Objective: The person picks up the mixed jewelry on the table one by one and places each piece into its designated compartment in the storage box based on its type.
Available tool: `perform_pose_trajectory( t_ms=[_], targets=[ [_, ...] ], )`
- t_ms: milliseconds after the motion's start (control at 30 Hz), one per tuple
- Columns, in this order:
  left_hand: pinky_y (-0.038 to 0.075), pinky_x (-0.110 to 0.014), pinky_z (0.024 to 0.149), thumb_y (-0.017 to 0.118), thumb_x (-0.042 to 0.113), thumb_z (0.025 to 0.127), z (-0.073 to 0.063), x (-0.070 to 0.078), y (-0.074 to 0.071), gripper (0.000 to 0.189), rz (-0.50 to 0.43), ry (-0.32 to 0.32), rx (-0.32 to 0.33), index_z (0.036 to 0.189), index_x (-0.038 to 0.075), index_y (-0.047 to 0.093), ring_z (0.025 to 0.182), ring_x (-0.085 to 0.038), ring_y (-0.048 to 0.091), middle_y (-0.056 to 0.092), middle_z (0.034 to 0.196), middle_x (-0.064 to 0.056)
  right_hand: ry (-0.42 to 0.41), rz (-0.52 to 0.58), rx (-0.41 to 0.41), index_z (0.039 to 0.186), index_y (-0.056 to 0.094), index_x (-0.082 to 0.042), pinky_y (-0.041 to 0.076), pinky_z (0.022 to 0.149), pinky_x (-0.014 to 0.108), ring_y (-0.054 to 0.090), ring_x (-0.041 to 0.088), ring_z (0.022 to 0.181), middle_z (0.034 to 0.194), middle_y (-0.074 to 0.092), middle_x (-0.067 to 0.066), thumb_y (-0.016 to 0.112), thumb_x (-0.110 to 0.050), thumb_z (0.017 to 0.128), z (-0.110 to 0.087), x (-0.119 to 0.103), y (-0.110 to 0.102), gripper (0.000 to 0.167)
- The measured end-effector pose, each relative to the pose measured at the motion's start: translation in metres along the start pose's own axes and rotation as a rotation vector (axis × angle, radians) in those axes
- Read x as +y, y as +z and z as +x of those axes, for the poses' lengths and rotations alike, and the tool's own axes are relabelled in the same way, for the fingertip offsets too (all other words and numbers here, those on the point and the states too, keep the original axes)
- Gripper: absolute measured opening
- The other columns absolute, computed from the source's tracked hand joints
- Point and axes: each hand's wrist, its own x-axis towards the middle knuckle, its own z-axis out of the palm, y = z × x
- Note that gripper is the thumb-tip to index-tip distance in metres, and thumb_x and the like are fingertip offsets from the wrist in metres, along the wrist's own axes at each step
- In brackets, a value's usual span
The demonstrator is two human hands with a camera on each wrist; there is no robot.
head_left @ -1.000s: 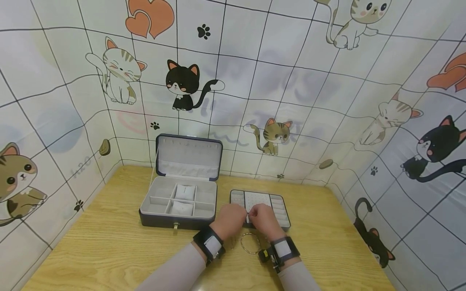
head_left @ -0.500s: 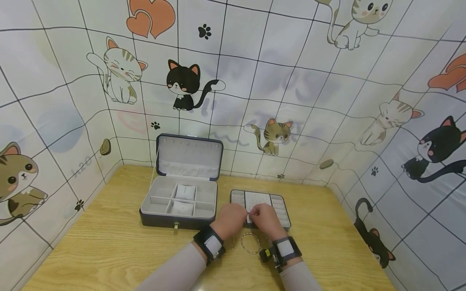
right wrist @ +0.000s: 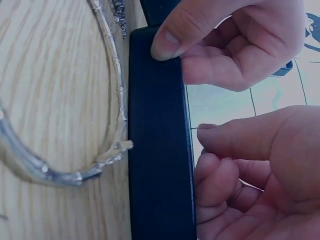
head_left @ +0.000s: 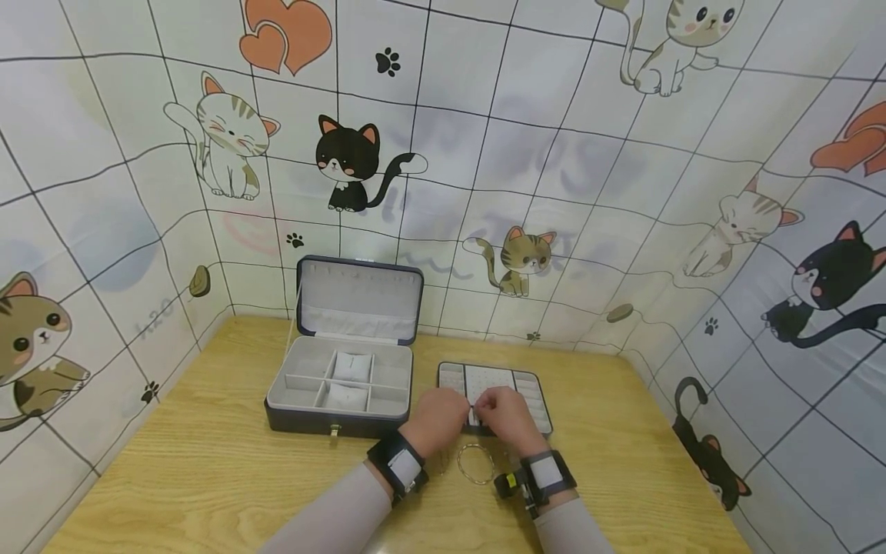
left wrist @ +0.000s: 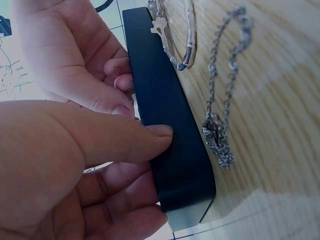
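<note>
My left hand (head_left: 438, 419) grips the near edge of a shallow jewelry tray (head_left: 547, 408). In the left wrist view its thumb (left wrist: 155, 142) presses the dark side wall while the fingers lie over the top. Just right of it, my right hand (head_left: 510, 415) is over the tray's near edge. Its thumb and forefinger tips (right wrist: 206, 137) meet on something tiny and dark, mostly hidden; its kind cannot be told. On the table before the tray lie a metal bangle (right wrist: 50, 175) and a silver chain (left wrist: 212, 90). The chain's lower part is bunched up.
A dark blue jewelry box (head_left: 298, 419) stands to the left, lid raised, with two white cushions (head_left: 353, 366) in its middle compartments. The wooden table (head_left: 602, 462) meets a cat-patterned wall covering (head_left: 443, 154) at the back and sides.
The right hand and wrist have shifted very slightly to the right. The left hand, tray, bangle and box stay where they were.
</note>
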Motion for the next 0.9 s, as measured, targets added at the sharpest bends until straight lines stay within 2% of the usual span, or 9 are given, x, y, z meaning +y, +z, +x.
perform_pose_trajectory(
  t_ms=[300,533,900],
  targets=[
    [0.048,-0.032,0.048,0.075,0.020,0.094,0.000,0.002,-0.002,0.014,0.019,0.011,0.027,0.080,0.021,0.074,0.065,-0.013,0.062,0.067,0.069,0.004,0.007,0.012,0.032,0.084,0.075,-0.013,0.050,0.064,0.030,0.059,0.014,0.069,0.080,0.071,-0.001,0.071,-0.007,0.092,0.000,0.004,-0.005,0.011],
    [0.047,-0.031,0.049,0.075,0.020,0.094,0.000,0.002,-0.005,0.013,-0.010,0.011,-0.005,0.081,0.020,0.073,0.065,-0.012,0.061,0.066,0.070,0.005,0.013,-0.013,0.073,0.086,0.076,-0.011,0.049,0.063,0.030,0.058,0.014,0.069,0.081,0.071,0.001,0.072,-0.007,0.092,0.003,0.005,-0.011,0.009],
    [0.050,-0.032,0.051,0.075,0.018,0.092,-0.001,-0.001,0.002,0.012,0.005,0.005,0.015,0.080,0.020,0.073,0.066,-0.014,0.063,0.068,0.070,0.004,0.001,-0.066,0.151,0.087,0.076,-0.010,0.049,0.066,0.030,0.057,0.013,0.070,0.082,0.072,0.002,0.074,-0.007,0.091,0.002,0.000,-0.027,0.006]
  ],
)
